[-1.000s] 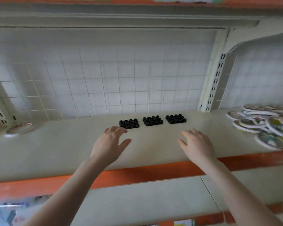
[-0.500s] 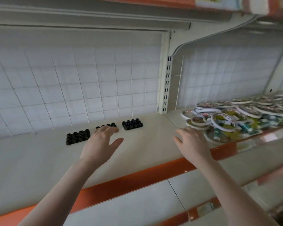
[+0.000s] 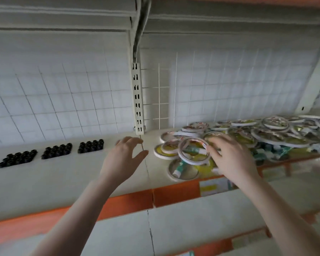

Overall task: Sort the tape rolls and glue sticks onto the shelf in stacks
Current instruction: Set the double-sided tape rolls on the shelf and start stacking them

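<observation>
The tape rolls (image 3: pixel 238 137) lie in a loose, overlapping heap on the right bay of the cream shelf (image 3: pixel 63 178), to the right of the slotted upright (image 3: pixel 138 100). They are flat white rings with printed card centres in yellow, green and red. One roll (image 3: pixel 193 151) is tilted up on the near-left edge of the heap, resting on its neighbours. Small glue sticks (image 3: pixel 179 168) with white and green labels show through the rings at the front of the heap; motion blur hides their detail further right.

The right hand (image 3: pixel 231 159) is over the near edge of the heap, fingers spread wide, their tips at the rim of the tilted roll; whether they actually touch it I cannot tell. The left hand (image 3: pixel 124 159) hovers above the bare shelf just left of the heap, fingers relaxed and apart, thumb out, holding nothing.

On the left bay three black clusters of small caps (image 3: pixel 56 151) sit in a row near the back grid wall (image 3: pixel 63 100).

Compared with half a second ago, the view has swung to the right: the black clusters now sit farther left, the heap fills more of the frame, and the right hand, which was short of the heap, has reached over it.
</observation>
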`<state>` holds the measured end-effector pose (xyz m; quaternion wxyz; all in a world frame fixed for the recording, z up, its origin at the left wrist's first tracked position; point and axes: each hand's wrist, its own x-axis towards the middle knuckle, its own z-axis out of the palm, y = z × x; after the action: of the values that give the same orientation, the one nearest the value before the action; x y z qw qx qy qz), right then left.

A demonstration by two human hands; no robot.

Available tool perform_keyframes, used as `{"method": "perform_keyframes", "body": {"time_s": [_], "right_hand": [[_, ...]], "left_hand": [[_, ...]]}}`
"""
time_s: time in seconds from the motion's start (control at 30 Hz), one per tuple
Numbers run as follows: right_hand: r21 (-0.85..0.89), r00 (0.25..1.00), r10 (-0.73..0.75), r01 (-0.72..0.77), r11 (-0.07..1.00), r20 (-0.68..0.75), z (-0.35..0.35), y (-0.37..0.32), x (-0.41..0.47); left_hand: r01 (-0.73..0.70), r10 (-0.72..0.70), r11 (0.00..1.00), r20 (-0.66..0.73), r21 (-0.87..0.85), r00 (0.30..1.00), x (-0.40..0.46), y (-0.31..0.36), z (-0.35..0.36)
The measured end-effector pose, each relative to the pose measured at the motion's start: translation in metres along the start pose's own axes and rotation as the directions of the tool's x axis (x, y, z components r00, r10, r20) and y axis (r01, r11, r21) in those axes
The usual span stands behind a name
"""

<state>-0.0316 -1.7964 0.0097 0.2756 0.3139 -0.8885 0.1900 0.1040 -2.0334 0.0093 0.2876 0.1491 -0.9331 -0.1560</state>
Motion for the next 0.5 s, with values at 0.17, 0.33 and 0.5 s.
{"method": "perform_keyframes", "body": {"time_s": [0.17,0.33,0.5], "right_hand": [[0.005,0.999,-0.037,0.037,0.999,0.007,-0.009,0.070,0.013],[0.050,0.998,-0.061,0.060,0.997,0.011,-0.010,0.102,0.016],[0.067,0.998,-0.068,0.067,0.995,0.011,-0.002,0.122,0.016]], "left_hand": [[0.038,-0.038,0.999,0.019,-0.007,0.999,0.015,0.066,0.032],[0.037,-0.038,0.999,0.029,0.032,0.999,0.028,0.097,0.052],[0.007,-0.009,0.999,0.041,0.040,0.999,0.048,0.113,0.066]]}}
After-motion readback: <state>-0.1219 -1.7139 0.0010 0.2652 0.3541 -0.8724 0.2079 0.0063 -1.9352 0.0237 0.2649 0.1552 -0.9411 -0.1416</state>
